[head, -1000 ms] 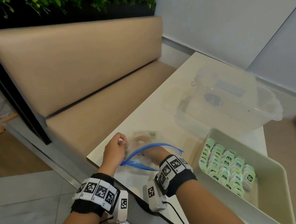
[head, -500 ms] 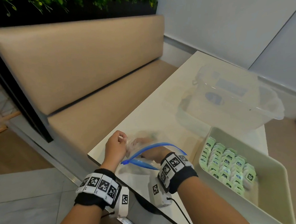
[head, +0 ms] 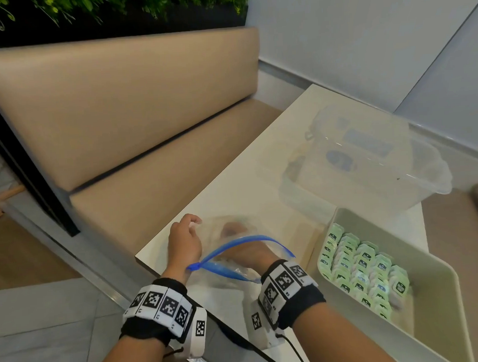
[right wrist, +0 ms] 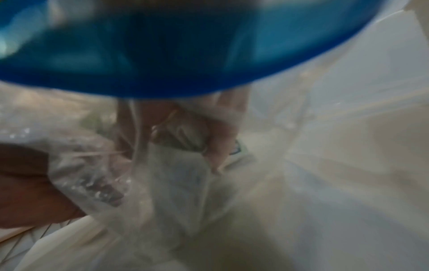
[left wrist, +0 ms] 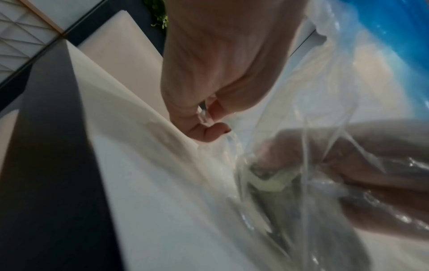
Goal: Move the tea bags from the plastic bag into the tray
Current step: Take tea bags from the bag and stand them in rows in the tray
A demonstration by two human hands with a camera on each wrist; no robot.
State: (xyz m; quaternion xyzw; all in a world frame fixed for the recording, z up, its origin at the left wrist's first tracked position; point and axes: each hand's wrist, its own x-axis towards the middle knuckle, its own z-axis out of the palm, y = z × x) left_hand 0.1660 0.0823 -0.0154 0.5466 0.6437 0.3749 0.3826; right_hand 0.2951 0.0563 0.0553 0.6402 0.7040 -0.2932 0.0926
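Compared to a moment ago the left hand [head: 183, 243] has hoisted the plastic bag [head: 238, 266] corner higher off the worktop [head: 249, 180], grip pinched on film, right hand [head: 235, 231] inside clamped round tea bags [left wrist: 269, 180], tray [head: 432, 306] nearly full.

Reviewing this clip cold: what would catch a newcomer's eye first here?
Probably the bright blue zip strip arching over the mouth of the clear plastic bag at the table's near edge. The right hand is inside that bag, while the left hand pinches its film beside it. Next come the rows of green tea bags in the pale tray to the right.
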